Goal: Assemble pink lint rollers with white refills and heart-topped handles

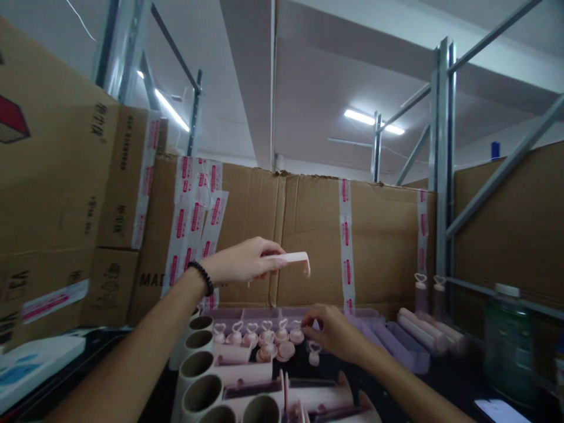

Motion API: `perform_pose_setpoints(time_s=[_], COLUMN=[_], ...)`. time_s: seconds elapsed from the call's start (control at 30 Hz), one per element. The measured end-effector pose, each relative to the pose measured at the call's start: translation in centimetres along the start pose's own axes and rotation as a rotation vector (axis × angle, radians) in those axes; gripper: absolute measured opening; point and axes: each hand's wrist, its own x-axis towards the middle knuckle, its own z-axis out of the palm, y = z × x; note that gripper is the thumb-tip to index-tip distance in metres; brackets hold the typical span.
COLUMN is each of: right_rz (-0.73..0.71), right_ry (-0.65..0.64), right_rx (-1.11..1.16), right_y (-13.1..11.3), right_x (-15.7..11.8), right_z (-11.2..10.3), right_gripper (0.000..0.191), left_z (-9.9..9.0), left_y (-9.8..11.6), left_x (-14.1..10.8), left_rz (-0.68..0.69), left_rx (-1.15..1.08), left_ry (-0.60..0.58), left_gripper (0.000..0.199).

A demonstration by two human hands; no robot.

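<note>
My left hand (pixel 253 258) is raised in the middle of the view, closed on a pale pink plastic piece (pixel 293 257) with a bent, hooked end pointing right. A black beaded bracelet circles that wrist. Lower down, my right hand (pixel 332 333) reaches in with curved fingers, thumb and forefinger apart, beside a pink cap with a heart-shaped loop (pixel 296 333). Another heart-loop cap (pixel 314 356) lies just under its fingers. Several similar caps (pixel 251 337) stand in rows to the left. Pink tube-like parts (pixel 247 373) lie in front of them.
Open cardboard tubes (pixel 197 362) stand at the left front. A lilac divided tray (pixel 259 314) runs behind the caps, with pink cylinders (pixel 420 332) to its right. A green bottle (pixel 506 341) and a phone (pixel 500 411) are at the right. Cardboard (pixel 308 223) walls the back.
</note>
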Motion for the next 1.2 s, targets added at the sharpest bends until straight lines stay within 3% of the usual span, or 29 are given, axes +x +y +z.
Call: perform_pose_setpoints(time_s=[0.13, 0.2, 0.3, 0.47, 0.57, 0.7, 0.83, 0.93, 1.03, 1.1, 1.2], right_rz=[0.061, 0.071, 0.034, 0.004, 0.043, 0.059, 0.117, 0.136, 0.154, 0.161, 0.160], right_ry=[0.180, 0.202, 0.113, -0.131, -0.137, -0.127, -0.184, -0.197, -0.192, -0.195, -0.197], right_rx=[0.175, 0.301, 0.522, 0.478, 0.392, 0.068, -0.060, -0.082, -0.084, -0.085, -0.086], right_y=[-1.3, -2.7, -5.7, -8.6, -7.8, -4.8, -2.4, -1.4, -0.7, -0.2, 0.2], right_x=[0.9, 1.0, 0.7, -0.8, -2.1, -3.8, -5.0, -5.6, -5.9, -6.0, -6.3], right_z=[-1.1, -2.2, -3.9, -5.1, -5.7, -6.6, -6.6, -6.1, -5.6, -5.3, -5.0], right_gripper=[0.044, 0.054, 0.047, 0.032, 0.031, 0.021, 0.019, 0.020, 0.022, 0.023, 0.023], left_z=[0.0, 0.4, 1.4, 3.0, 2.7, 1.1, 0.6, 2.0, 4.0, 5.2, 6.7], left_y=[-0.3, -0.3, 0.1, 0.9, 1.3, 2.7, 5.0, 6.3, 6.8, 6.8, 6.5], left_x=[0.0, 0.2, 0.7, 1.2, 1.0, -0.4, -2.2, -3.6, -4.6, -5.0, -5.1], left_rz=[0.012, 0.032, 0.059, 0.059, 0.053, 0.028, -0.032, -0.128, -0.211, -0.180, -0.161], left_rx=[0.010, 0.005, -0.009, -0.030, -0.027, 0.032, 0.108, 0.286, 0.465, 0.527, 0.582], left_ry=[-0.095, -0.156, -0.204, -0.236, -0.210, -0.136, -0.315, -0.438, -0.412, -0.387, -0.446], left_gripper=[0.046, 0.043, 0.044, 0.046, 0.051, 0.054, 0.051, 0.053, 0.053, 0.049, 0.040])
